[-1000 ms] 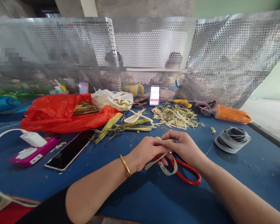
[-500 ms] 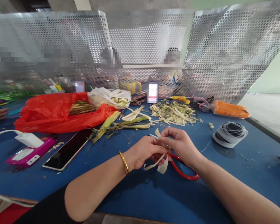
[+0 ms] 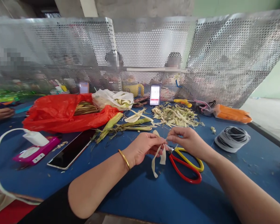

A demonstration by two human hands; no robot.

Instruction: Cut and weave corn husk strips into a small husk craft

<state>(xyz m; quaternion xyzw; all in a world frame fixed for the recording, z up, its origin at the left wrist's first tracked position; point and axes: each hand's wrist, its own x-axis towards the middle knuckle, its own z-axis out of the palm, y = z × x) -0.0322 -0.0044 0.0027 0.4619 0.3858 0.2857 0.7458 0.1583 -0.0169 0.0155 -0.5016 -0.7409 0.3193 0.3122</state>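
Observation:
My left hand and my right hand meet above the blue table, both pinching a pale strip of corn husk. The strip's two loose ends hang down between the hands. Scissors with red and yellow handles lie on the table just below my right hand. A gold bangle sits on my left wrist.
A red plastic bag of husks, green corn husks and a heap of husk scraps lie farther back. A black phone, a pink phone with white charger and a coil of thread lie around. A perforated metal screen closes the back; another person's hand rests far left.
My hands have pulled slightly apart and risen, so the husk loop has opened into two hanging ends. The scissors' yellow handle now shows beside the red one.

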